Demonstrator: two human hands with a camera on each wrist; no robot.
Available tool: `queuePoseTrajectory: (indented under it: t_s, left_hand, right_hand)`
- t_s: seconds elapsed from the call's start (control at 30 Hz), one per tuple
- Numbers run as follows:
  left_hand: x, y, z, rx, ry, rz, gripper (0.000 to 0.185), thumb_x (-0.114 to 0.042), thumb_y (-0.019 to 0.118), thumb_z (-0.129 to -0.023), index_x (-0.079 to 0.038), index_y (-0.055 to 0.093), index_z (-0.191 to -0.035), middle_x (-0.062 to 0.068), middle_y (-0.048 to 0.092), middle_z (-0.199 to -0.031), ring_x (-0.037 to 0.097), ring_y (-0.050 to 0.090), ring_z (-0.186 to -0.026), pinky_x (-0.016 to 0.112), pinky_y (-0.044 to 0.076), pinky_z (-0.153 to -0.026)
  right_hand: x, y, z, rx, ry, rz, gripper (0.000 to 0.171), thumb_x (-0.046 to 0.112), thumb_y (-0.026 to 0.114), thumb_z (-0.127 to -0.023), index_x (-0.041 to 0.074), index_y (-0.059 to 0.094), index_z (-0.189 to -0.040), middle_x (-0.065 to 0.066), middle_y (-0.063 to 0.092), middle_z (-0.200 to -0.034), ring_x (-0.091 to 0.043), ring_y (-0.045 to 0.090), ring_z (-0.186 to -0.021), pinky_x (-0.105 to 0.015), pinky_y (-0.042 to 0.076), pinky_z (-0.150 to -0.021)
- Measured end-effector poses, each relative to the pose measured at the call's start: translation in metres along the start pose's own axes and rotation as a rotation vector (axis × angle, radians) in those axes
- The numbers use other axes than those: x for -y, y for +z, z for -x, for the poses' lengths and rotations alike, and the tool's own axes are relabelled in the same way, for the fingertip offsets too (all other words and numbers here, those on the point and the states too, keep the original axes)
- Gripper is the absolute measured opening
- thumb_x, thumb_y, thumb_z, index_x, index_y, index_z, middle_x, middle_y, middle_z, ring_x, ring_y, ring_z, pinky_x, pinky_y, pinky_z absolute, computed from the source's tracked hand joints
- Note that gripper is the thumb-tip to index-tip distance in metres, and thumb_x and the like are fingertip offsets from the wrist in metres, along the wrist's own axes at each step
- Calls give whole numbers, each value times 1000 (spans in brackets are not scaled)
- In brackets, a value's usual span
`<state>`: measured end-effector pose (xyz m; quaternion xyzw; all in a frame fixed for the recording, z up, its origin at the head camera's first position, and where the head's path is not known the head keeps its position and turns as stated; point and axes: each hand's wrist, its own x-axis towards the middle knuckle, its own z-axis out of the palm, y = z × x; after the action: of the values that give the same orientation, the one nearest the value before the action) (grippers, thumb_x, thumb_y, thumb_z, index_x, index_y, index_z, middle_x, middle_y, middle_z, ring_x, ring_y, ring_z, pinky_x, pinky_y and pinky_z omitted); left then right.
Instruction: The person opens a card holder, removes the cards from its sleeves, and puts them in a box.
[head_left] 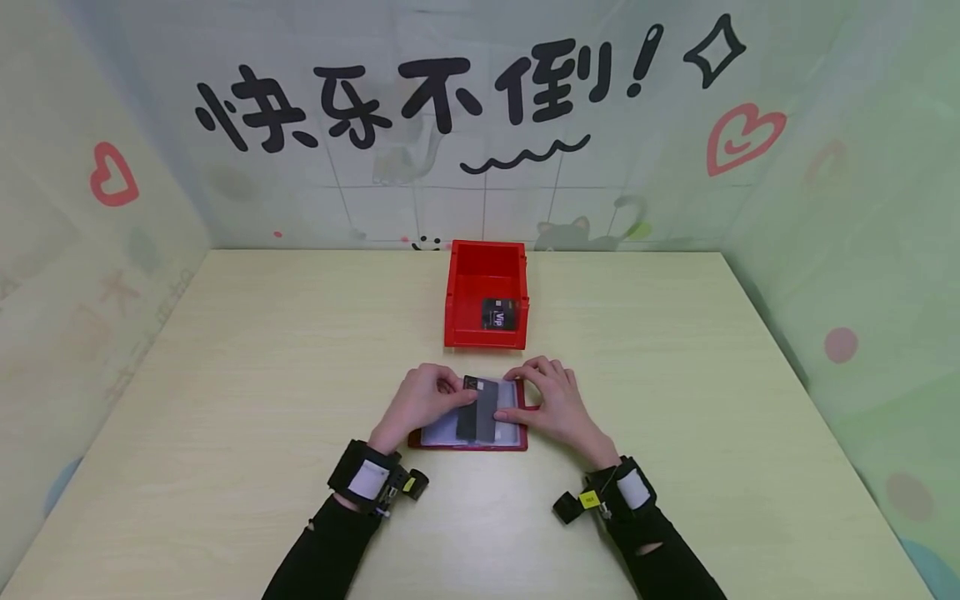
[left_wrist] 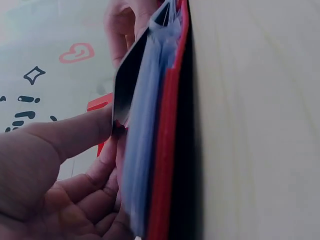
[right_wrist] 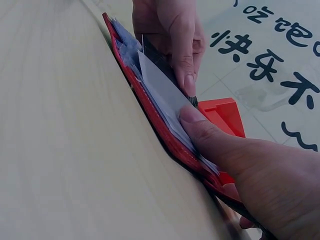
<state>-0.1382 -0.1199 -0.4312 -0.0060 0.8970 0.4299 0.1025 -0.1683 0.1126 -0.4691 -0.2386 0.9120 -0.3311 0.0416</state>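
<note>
A red card holder [head_left: 468, 447] lies opened on the table, with clear plastic sleeves [head_left: 510, 433] inside. My left hand [head_left: 426, 402] is over its left part, pinching a dark card [head_left: 467, 421] near its far end between thumb and fingers. In the left wrist view the dark card [left_wrist: 131, 75] stands tilted away from the sleeves. My right hand [head_left: 558, 407] grips the card holder's right side. The right wrist view shows that thumb pressing on a sleeve [right_wrist: 162, 90], with fingers behind the red cover [right_wrist: 150, 115].
Just beyond the card holder stands a red open-topped bin [head_left: 486, 340]. A black card [head_left: 498, 314] marked "Vip" lies inside it, at the near right. The pale wooden table [head_left: 300, 333] is bounded by printed cloth walls [head_left: 480, 208] at the back and sides.
</note>
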Motion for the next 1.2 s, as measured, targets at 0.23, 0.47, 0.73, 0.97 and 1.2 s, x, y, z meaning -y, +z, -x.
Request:
queuePoseTrajectory:
  t_s: [0.23,0.47,0.73,0.97,1.2]
  left_hand:
    - [0,-4,0,9,-108,45,20,-21,74,-91,-4,71,-101,10,76,-87,17,61,-73,25,50,-65]
    - [4,-8,1,34,-154,110,29,-17,70,-94,1,65,-117,18,76,-103,18,66,-76,27,56,-65]
    - [7,-14,4,51,-173,183,34,-14,67,-96,5,60,-122,24,73,-113,21,69,-82,33,60,-72]
    - [9,-23,4,40,-173,197,35,-14,66,-97,7,59,-124,27,72,-115,22,71,-81,34,61,-72]
    - [7,-28,3,7,-169,213,35,-14,67,-96,7,59,-124,26,73,-111,20,70,-79,32,61,-71]
  right_hand:
    - [2,-1,0,6,5,0,53,45,85,-76,23,67,-121,-6,56,-119,-24,46,-116,-47,34,-99]
    - [2,0,0,-1,2,5,53,45,85,-76,23,67,-120,-5,57,-117,-23,47,-115,-47,34,-99]
    - [-1,3,0,-9,-4,13,53,46,86,-75,24,67,-120,-3,57,-117,-22,47,-115,-46,34,-99]
    - [-2,3,0,-17,-6,10,53,47,86,-75,23,67,-118,-4,57,-117,-22,48,-115,-45,34,-99]
    - [-3,2,0,-15,-3,16,53,47,86,-75,23,67,-118,-4,57,-117,-22,48,-114,-45,34,-98]
